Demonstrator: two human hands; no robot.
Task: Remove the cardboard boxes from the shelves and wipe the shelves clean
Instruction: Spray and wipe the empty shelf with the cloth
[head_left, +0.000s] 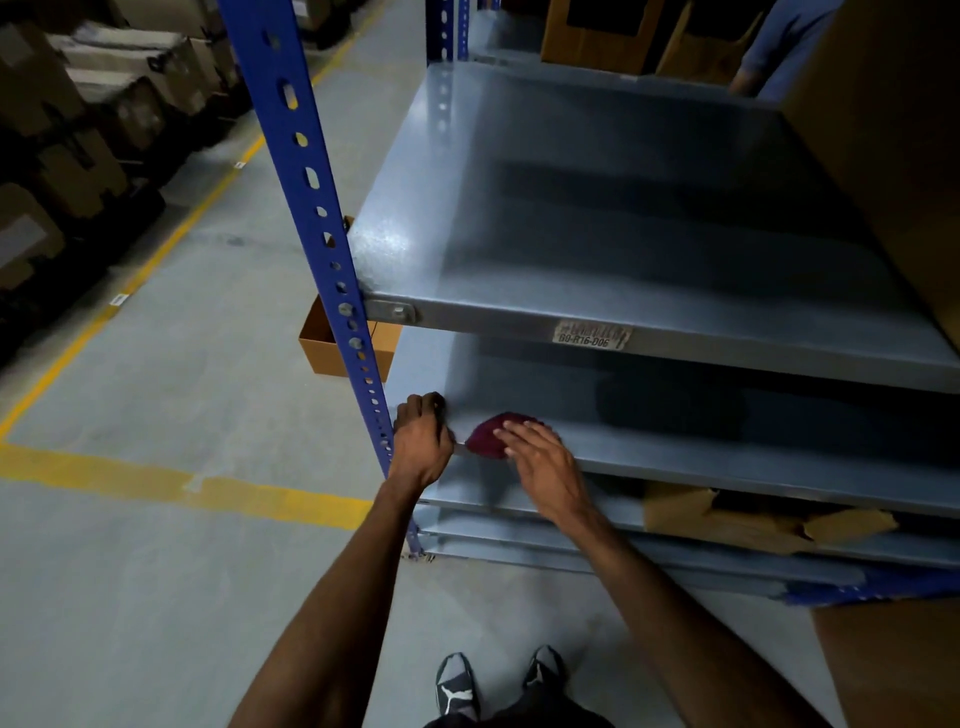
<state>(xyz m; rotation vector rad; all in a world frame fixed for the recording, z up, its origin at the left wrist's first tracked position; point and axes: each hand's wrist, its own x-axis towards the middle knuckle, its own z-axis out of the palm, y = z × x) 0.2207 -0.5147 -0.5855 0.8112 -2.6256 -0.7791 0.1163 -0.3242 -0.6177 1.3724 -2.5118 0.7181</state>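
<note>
A grey metal rack stands in front of me with a bare upper shelf (649, 234) and a bare second shelf (727, 457) below it. A dark red cloth (485, 434) lies near the front left corner of the second shelf. My right hand (540, 457) lies flat on the cloth with straight fingers. My left hand (421, 441) grips the left front edge of that shelf beside the blue upright (306, 171). A large cardboard box (893, 156) stands at the right end of the upper shelf.
An open cardboard box (322, 343) sits on the floor behind the upright. Flattened cardboard (727, 514) lies on a lower shelf. Another box (893, 665) is at the bottom right. Stacked cartons (78, 130) line the aisle's left, past a yellow floor line (182, 486). A person's arm (779, 47) shows behind the rack.
</note>
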